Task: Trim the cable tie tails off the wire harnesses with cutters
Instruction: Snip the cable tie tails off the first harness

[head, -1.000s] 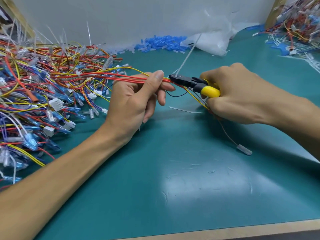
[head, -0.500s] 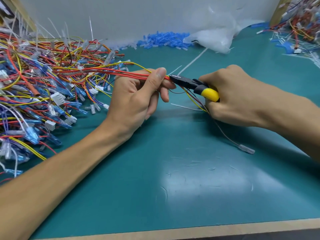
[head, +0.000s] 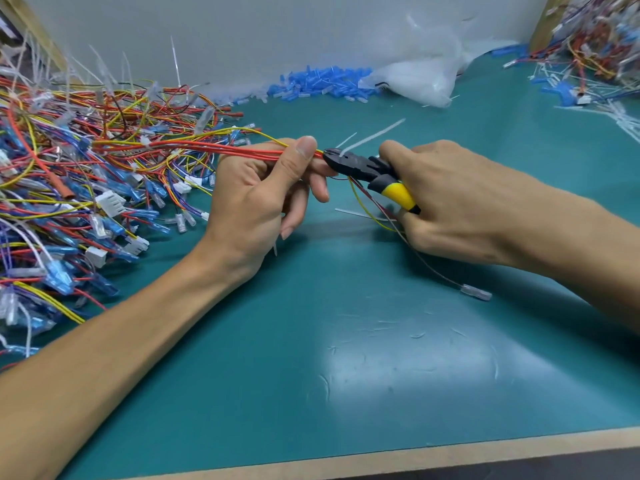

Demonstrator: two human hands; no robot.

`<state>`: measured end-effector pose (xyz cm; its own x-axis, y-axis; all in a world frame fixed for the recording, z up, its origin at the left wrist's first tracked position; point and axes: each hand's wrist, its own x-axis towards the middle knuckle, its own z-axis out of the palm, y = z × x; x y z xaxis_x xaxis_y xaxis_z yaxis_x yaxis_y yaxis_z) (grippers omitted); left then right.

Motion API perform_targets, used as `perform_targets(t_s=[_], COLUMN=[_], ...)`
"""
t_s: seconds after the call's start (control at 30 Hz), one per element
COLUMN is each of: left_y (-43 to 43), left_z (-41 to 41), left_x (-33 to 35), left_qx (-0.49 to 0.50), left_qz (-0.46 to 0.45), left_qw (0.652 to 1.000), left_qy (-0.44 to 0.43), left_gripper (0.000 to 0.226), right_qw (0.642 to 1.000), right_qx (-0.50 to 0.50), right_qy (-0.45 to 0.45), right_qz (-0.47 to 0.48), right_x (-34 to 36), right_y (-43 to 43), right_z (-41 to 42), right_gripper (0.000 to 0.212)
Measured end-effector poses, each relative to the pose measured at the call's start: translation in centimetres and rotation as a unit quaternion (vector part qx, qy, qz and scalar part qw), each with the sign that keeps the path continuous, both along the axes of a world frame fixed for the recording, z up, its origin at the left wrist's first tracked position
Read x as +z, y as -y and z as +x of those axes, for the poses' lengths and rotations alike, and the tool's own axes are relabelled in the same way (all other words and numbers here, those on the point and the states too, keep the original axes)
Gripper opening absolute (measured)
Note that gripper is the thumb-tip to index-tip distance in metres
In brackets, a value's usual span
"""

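Cutters (head: 360, 167), clamped in grip of right hand (head: 460, 199), touch cable tie tail (head: 375, 136); grip of left hand (head: 256, 199) pinches wire harness (head: 221, 150).

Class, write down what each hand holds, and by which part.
Left hand pinches the red wire bundle beside its cable tie; right hand grips the cutters by the yellow handles.

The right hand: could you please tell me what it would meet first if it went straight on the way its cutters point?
Most likely the red wire bundle at the tip of the cutters, by the white cable tie tail; right behind it, the thumb of the left hand.
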<state>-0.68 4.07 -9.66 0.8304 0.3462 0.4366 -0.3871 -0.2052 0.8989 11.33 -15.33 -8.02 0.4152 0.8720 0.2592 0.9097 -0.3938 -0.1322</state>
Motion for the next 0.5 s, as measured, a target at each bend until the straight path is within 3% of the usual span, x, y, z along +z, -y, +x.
perform_targets(t_s=[0.3, 0.5], left_y=[-0.35, -0.38], left_z=[0.08, 0.07], left_x=[-0.26, -0.46], left_qx=[-0.001, -0.01], left_qz=[0.023, 0.008], left_qw=[1.0, 1.0], left_qy=[-0.004, -0.01], left_gripper=[0.036, 0.037], right_qw=[1.0, 0.999], right_qx=[-0.008, 0.006], right_qy=[-0.002, -0.042], right_qz=[-0.002, 0.012], right_x=[0.11, 0.54], right_y=[-0.04, 0.01], right_z=[-0.19, -0.59], right_gripper=[0.019, 0.029])
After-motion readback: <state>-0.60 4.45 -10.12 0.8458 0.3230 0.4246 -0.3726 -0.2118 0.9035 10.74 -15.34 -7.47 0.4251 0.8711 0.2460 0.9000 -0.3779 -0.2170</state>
